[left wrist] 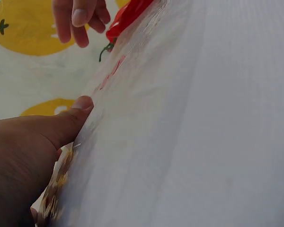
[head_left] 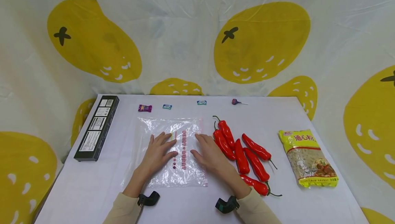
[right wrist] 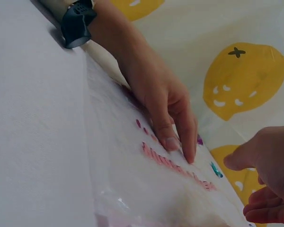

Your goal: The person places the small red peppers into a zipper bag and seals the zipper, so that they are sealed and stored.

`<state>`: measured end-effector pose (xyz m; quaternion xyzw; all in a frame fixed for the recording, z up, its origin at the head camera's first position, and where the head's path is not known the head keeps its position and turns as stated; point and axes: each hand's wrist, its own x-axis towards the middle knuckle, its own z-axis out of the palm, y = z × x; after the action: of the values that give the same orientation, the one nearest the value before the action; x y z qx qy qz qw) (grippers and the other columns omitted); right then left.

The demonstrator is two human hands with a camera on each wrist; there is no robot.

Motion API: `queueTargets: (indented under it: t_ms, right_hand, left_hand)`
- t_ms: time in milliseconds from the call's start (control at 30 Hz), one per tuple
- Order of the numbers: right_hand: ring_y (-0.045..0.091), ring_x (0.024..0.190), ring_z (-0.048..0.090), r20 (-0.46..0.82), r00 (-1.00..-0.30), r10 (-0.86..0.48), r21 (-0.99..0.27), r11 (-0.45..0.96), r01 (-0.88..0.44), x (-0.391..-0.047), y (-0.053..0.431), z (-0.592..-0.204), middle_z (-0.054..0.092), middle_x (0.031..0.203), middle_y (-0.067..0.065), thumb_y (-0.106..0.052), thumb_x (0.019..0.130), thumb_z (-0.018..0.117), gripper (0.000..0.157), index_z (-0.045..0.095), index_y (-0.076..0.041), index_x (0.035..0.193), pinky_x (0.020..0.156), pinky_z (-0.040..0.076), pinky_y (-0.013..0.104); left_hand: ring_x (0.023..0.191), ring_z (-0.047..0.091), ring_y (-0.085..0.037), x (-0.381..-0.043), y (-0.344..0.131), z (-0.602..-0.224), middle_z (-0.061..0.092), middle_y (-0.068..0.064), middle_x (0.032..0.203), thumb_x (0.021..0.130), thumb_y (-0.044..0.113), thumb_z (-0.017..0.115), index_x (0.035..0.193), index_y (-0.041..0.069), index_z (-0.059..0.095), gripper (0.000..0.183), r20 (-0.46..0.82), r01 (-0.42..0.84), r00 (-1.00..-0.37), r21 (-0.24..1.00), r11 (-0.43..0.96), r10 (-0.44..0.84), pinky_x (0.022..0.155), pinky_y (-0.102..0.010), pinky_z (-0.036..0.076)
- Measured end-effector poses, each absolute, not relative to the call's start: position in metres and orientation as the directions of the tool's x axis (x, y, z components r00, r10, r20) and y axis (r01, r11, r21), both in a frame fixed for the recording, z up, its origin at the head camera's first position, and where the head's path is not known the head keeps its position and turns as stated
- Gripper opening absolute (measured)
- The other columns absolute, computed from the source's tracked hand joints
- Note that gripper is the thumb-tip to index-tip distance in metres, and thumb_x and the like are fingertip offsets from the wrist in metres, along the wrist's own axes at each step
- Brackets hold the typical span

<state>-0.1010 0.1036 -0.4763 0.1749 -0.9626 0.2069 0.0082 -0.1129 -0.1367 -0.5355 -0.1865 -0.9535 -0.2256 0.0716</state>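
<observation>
Head view: clear plastic bag (head_left: 166, 174) laid flat on the white desk (head_left: 185, 207), in front of the person, pink lettering (head_left: 184, 148) printed down its middle. Left hand (head_left: 157, 150) placed on the bag, fingers straight and spread, nothing grasped. Right hand (head_left: 210, 152) held over the bag's right side, fingers parted and slightly bent, nothing grasped; in the left wrist view its fingertips are seen raised off the surface. Six red peppers (head_left: 242, 157) grouped just right of the bag, near the right hand. Yellow pack (head_left: 310, 159) laid further right. Long black box (head_left: 97, 128) set at far left, well apart from the bag. Purple candy (head_left: 145, 108), two small green-and-white candies (head_left: 167, 107) and a lollipop (head_left: 235, 101) spaced along the back.
</observation>
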Motion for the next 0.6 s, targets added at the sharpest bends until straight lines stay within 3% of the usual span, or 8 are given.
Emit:
queueTargets:
  t_ms: [267,600]
  right_hand:
    - [0.028,0.119,0.055,0.012,-0.97,-0.243,-0.416,0.881,-0.226,-0.096,0.099,-0.479,0.054,0.133,0.013,-0.035,0.077,0.075,0.072,0.044,-0.008,0.137,0.091,0.053,0.043]
    - [0.028,0.109,0.062,0.035,-0.981,-0.19,-0.495,0.85,-0.182,-0.099,0.099,-0.488,0.061,0.12,0.014,-0.028,0.081,0.073,0.068,0.042,-0.005,0.136,0.087,0.056,0.042]
  left_hand:
    - [0.138,0.034,-0.031,-0.115,-0.138,-0.543,0.051,-0.004,0.14,0.083,0.048,0.065,0.124,0.026,0.061,0.047,0.259,0.396,-0.915,0.439,0.806,0.308,0.115,-0.062,0.011]
    - [0.131,0.043,-0.03,-0.117,-0.14,-0.545,0.059,-0.004,0.131,0.083,0.037,0.068,0.113,0.023,0.069,0.033,0.348,0.414,-0.899,0.471,0.779,0.268,0.112,-0.061,0.016]
